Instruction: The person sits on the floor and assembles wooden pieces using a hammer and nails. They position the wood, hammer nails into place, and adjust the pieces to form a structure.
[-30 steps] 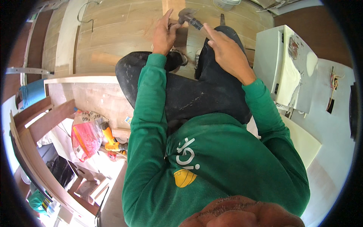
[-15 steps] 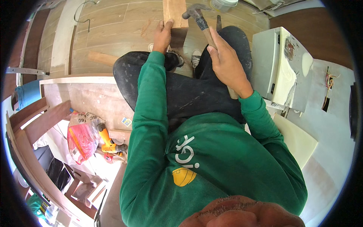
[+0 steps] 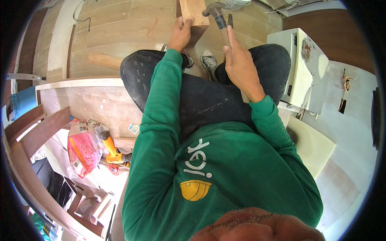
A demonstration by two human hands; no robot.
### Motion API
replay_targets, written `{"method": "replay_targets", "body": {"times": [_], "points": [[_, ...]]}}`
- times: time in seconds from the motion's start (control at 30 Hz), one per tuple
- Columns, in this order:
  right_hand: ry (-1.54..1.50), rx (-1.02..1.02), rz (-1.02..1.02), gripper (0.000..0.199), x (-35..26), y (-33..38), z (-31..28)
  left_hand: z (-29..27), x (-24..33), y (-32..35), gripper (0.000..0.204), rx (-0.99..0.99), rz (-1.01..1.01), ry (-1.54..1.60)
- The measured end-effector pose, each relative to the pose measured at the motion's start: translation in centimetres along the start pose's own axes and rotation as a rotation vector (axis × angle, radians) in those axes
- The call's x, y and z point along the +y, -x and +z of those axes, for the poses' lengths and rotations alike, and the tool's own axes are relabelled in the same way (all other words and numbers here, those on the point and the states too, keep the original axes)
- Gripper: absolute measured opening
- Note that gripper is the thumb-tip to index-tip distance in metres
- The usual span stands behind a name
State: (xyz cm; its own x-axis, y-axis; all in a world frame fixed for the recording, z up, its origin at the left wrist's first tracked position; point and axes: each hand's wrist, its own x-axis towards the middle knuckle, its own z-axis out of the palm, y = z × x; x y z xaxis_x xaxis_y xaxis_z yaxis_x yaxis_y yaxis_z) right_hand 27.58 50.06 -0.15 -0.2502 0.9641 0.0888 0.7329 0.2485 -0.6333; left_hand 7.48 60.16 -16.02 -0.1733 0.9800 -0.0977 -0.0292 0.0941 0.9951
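Observation:
My left hand (image 3: 181, 35) is closed on the near end of a wooden piece (image 3: 194, 11), thumb on its pale top face and fingers round its left side. The piece has a darker end face and reaches past the top edge of the view. In my right hand (image 3: 242, 66) is a claw hammer (image 3: 217, 17), gripped by its wooden handle, which has dark tape wound below the head. The hammer head hangs just right of the wood, apart from it as far as I can see. A narrow dark object (image 3: 230, 20) shows beyond my right fingertips; its kind is unclear.
Tiled floor (image 3: 112, 32) lies ahead, with a loose wood strip (image 3: 104, 60) at left. Beside my left arm, an orange power drill (image 3: 111, 146) and a red-and-clear bag (image 3: 83, 148) rest by a wooden frame (image 3: 80, 83). A pale cabinet (image 3: 279, 40) stands right; a white bucket (image 3: 238, 4) is ahead.
The wooden piece and my left hand have shifted a little right in view. The hammer has also shifted slightly right and up. My right knee has swung outward to the right.

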Motion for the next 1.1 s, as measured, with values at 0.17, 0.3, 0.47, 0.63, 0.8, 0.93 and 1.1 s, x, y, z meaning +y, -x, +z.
{"method": "replay_targets", "body": {"times": [0.17, 0.3, 0.47, 0.63, 0.8, 0.93, 1.1], "points": [[-0.019, 0.002, -0.017, 0.059, 1.5, -0.8, 0.5, -0.3, -0.8, -0.4, 0.051, 0.005, 0.064, 0.011], [-0.004, -0.099, -0.022, 0.057, 2.2, -1.0, 0.3, -0.8, -2.3, -0.9, 0.05, 0.037, 0.11, -0.093], [0.003, 0.045, -0.06, 0.058, 0.4, -0.4, -0.2, -0.8, -2.6, -0.9, 0.051, 0.013, 0.034, -0.089], [0.051, -0.121, -0.021, 0.059, 2.2, -0.6, 0.7, 0.0, -1.6, -0.1, 0.049, 0.064, 0.116, -0.035], [0.011, 0.045, -0.134, 0.059, 0.4, -0.4, -0.7, -0.9, -2.5, -0.7, 0.051, -0.024, 0.013, -0.046], [0.015, -0.006, -0.08, 0.059, 1.4, -0.1, 0.6, -0.6, -2.5, -1.0, 0.048, -0.024, 0.054, -0.015], [-0.023, -0.134, -0.014, 0.06, 1.0, -1.0, -0.5, -0.5, -2.2, -0.6, 0.051, 0.04, 0.077, -0.091]]}}
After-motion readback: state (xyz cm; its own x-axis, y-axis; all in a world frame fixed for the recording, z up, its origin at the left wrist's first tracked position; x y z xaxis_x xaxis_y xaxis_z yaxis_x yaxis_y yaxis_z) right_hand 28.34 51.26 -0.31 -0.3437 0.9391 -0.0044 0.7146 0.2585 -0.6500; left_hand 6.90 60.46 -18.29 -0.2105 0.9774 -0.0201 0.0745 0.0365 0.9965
